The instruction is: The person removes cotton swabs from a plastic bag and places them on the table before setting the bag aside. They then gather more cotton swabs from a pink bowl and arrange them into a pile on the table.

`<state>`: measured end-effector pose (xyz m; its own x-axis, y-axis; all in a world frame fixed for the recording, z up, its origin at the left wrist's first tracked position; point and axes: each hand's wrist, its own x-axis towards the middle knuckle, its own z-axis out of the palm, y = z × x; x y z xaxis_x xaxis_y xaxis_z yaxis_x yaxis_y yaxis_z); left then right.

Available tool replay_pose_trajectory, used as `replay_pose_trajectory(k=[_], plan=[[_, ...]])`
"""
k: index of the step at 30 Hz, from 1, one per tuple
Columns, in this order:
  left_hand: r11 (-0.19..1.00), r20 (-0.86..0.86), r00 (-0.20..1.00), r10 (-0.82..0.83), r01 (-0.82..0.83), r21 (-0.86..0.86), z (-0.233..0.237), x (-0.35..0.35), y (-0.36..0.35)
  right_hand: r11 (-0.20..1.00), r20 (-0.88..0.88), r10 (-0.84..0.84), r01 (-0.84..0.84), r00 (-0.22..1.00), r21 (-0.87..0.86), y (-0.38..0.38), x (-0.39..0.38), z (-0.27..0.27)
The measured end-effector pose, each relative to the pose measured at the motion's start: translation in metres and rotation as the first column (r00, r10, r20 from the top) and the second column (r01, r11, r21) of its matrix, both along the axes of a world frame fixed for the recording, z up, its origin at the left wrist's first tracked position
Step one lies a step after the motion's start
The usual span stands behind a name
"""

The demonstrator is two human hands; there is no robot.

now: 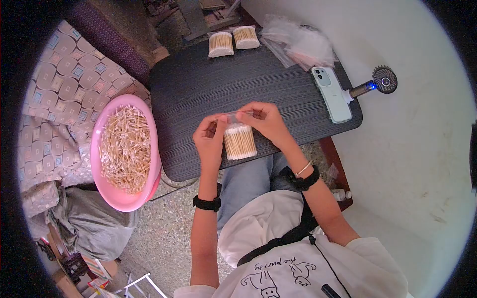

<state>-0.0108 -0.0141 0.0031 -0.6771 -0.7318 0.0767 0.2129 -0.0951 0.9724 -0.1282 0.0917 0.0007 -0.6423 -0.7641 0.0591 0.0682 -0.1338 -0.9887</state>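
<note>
Bag of cotton swabs [240, 141] sits mid-frame, just above the near edge of the dark worktop [223, 84]; I see the left hand [209, 139] and right hand [266, 121], each grip pinched on its clear top edge; pink basin [124, 201] of loose swabs lies at left.
</note>
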Motion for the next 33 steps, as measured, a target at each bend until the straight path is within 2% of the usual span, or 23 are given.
replay_pose_trajectory(k=[4,9,15,18,19,22,25,27,28,31,33], plan=[[0.994,0.036,0.998,-0.06,0.063,-0.089,-0.002,-0.001,-0.002,0.999,-0.066,0.022,-0.019,0.998,0.038,-0.002,0.002,0.004],[0.996,0.012,0.997,-0.074,0.075,-0.058,-0.002,0.002,-0.004,0.998,-0.135,0.028,-0.02,0.99,0.057,-0.006,0.007,0.007],[0.998,-0.014,0.998,0.055,-0.055,-0.015,-0.004,0.001,-0.001,0.999,0.04,-0.016,0.014,0.999,0.049,-0.001,0.006,0.013],[0.998,0.005,0.998,0.061,-0.061,0.002,-0.002,0.002,-0.001,0.999,0.038,-0.033,0.032,0.999,0.015,0.004,0.001,0.012],[0.999,0.017,0.999,0.048,-0.048,0.0,-0.001,0.002,-0.001,0.999,0.027,-0.039,0.039,0.999,0.005,0.005,0.001,0.012],[0.999,-0.115,0.992,0.052,-0.052,0.002,-0.008,0.0,-0.004,0.996,-0.038,-0.082,0.082,0.996,-0.026,0.006,0.001,0.01],[1.0,-0.078,0.997,0.025,-0.025,0.004,-0.007,0.001,-0.004,0.988,-0.12,-0.152,0.147,0.981,-0.044,0.004,0.002,0.009],[0.99,-0.045,0.998,-0.036,0.03,-0.135,-0.005,-0.003,0.001,0.985,-0.118,-0.174,0.171,0.978,-0.033,0.004,0.002,0.01],[0.977,-0.026,0.998,-0.065,0.059,-0.203,-0.004,-0.004,0.003,0.984,-0.114,-0.175,0.171,0.978,-0.045,0.005,0.001,0.012],[0.98,0.085,0.987,-0.138,0.148,-0.131,-0.011,-0.001,0.001,0.983,-0.051,-0.159,0.153,0.986,-0.098,0.007,0.004,0.016],[0.991,0.012,0.993,-0.119,0.119,-0.059,-0.01,-0.001,0.002,0.98,0.054,-0.118,0.125,0.992,-0.155,0.008,0.009,0.019]])
